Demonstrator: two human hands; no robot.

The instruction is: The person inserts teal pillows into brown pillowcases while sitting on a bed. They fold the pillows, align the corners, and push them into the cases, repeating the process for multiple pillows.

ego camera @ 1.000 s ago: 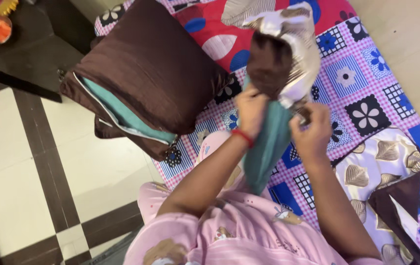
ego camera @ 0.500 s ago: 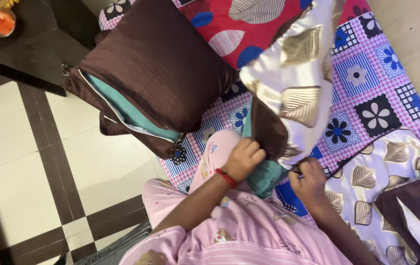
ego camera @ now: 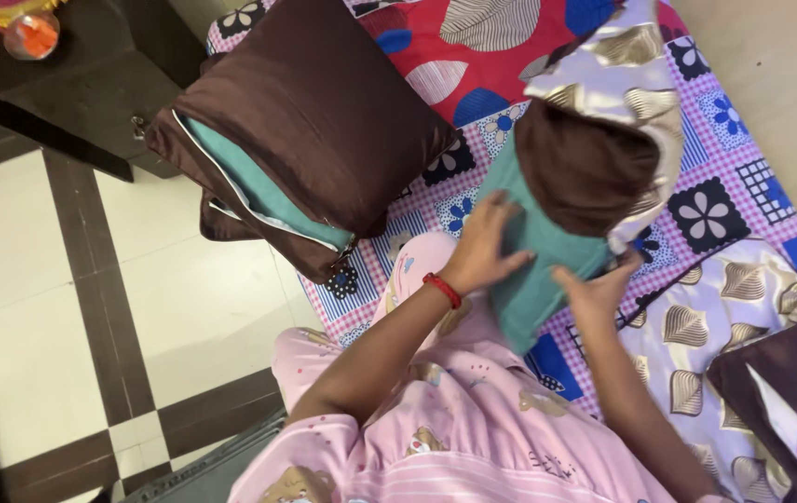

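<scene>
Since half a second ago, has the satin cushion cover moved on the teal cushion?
Yes. The cushion cover has ridden back up toward the red leaf-print pillow, baring more teal cushion over the checked bedsheet.

Cream tiled floor [ego camera: 35, 307] with brown bands, dark wooden cabinet [ego camera: 91, 84], beige wall [ego camera: 771, 56].

Both hands reach forward with bent wrists, left hand [ego camera: 487, 250] spread flat, right hand [ego camera: 594, 291] half-curled.
</scene>
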